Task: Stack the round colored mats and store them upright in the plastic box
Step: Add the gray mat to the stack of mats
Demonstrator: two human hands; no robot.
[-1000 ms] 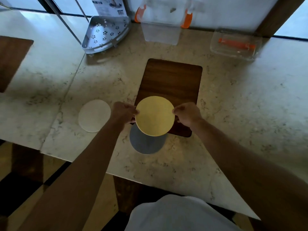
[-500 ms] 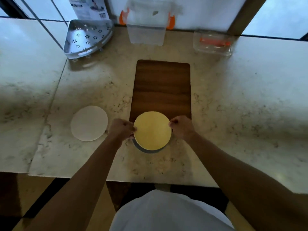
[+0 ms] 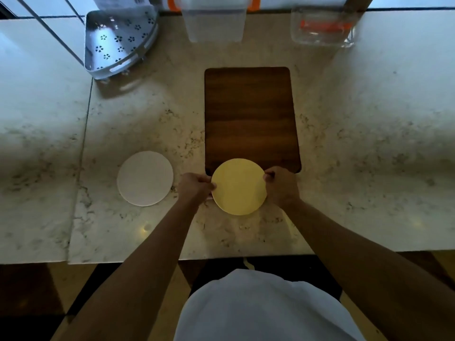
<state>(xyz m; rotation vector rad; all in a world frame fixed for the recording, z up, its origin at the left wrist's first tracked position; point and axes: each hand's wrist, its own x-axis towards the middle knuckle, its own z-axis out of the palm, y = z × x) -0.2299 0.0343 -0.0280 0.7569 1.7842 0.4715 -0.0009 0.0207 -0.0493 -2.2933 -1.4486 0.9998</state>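
A round yellow mat [image 3: 238,187] lies flat at the near end of a dark wooden board [image 3: 250,114]. My left hand [image 3: 195,187] pinches its left edge and my right hand [image 3: 280,184] pinches its right edge. The grey mat seen earlier is hidden under the yellow one. A white round mat [image 3: 145,178] lies flat on the counter to the left, apart from my left hand. The clear plastic box [image 3: 214,20] with orange latches stands at the back of the counter, beyond the board.
A perforated metal corner shelf [image 3: 118,43] sits at the back left. A clear lid with an orange strip [image 3: 322,30] lies at the back right. The marble counter's front edge [image 3: 221,257] runs just before my body.
Both hands lowered the yellow mat toward me until it fully covers the grey mat. The white mat has not moved.
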